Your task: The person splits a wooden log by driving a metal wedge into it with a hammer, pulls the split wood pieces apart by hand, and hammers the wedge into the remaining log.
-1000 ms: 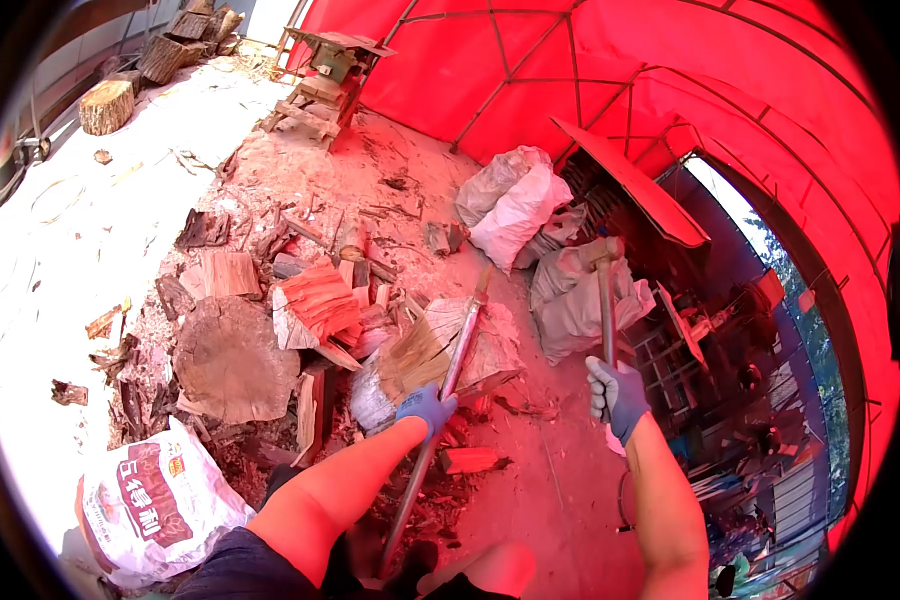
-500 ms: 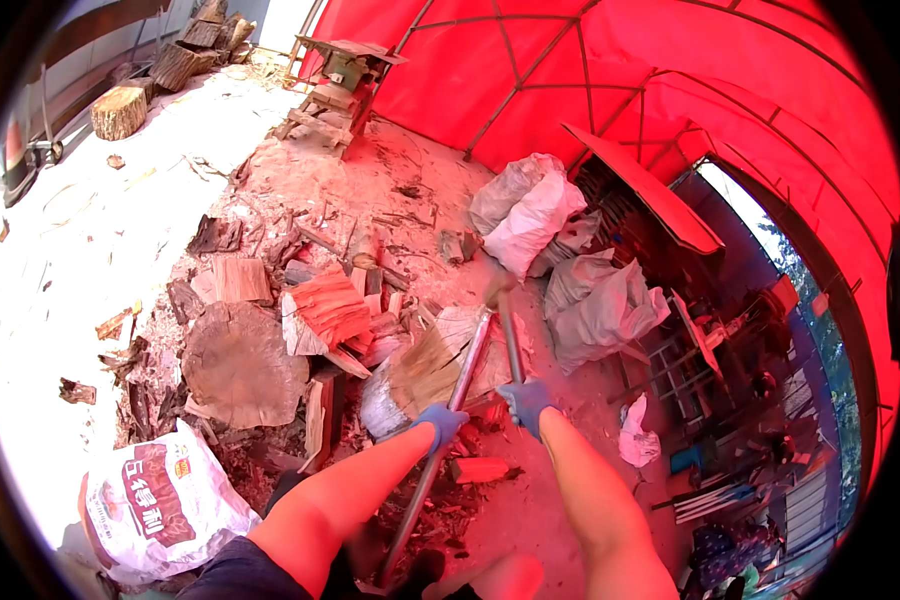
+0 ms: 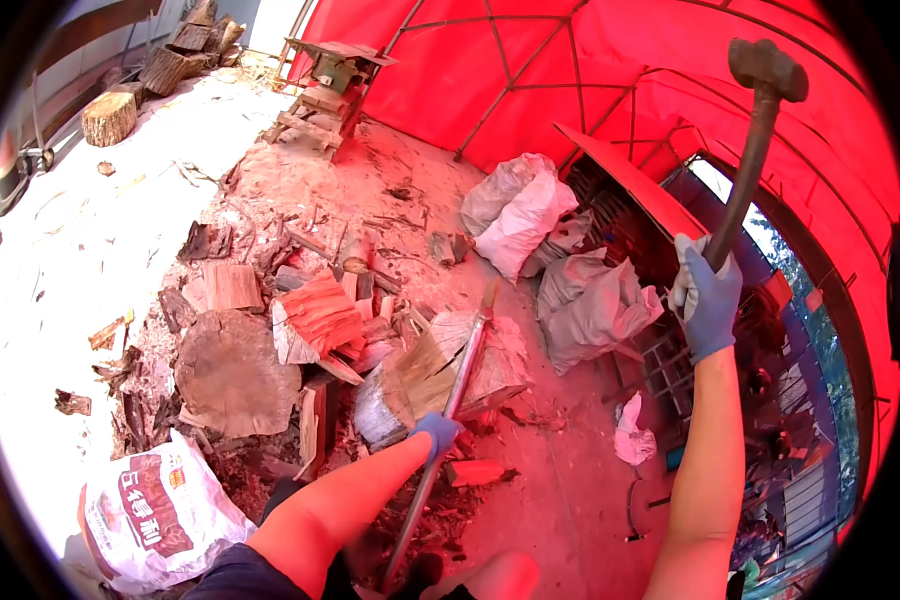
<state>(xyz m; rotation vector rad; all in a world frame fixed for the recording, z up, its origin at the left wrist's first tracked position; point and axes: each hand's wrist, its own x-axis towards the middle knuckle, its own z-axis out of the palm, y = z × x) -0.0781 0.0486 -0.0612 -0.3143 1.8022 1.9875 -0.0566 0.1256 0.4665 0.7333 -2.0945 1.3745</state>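
Observation:
My left hand, in a blue glove, is wrapped round a long metal bar. The bar slants up from near my legs, its upper end over a big split log lying on its side. My right hand, gloved in grey and blue, grips the handle of a hammer raised at the upper right, its head well above and away from the bar. A round stump stands left of the log, with a split wood chunk between them.
A printed white sack lies at the lower left. Pale sacks rest beyond the log on the right, near a cluttered rack. Bark and wood scraps cover the ground. A wooden stand and more logs are at the back.
My right hand swung the hammer down to the bar's upper end, then lifted it high to the right. My left hand has kept its hold on the bar, which stays nearly in place.

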